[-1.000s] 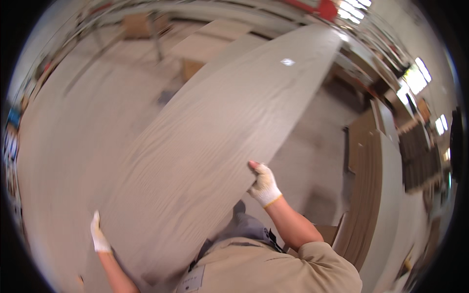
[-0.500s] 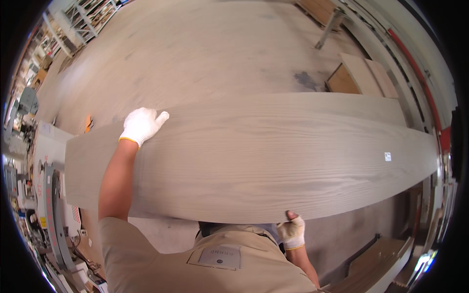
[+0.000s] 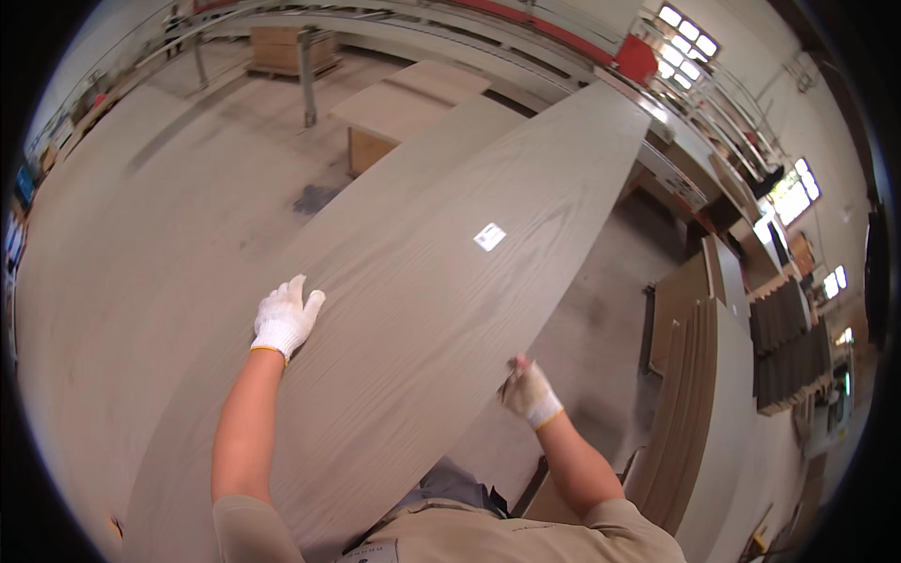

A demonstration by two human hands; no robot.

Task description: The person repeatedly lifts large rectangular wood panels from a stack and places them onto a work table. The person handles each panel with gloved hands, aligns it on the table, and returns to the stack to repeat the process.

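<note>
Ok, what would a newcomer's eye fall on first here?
The long, grey-brown wood-grain board comes first, running diagonally across the middle. Next, the white-gloved left hand and white-gloved right hand, near its opposite long edges. Then the small white rectangular label on its face, beyond the hands.

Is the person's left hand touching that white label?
Apart. The head view shows a bare stretch of board between the left hand and the label.

Downward fisheye view (head-worn)
</note>
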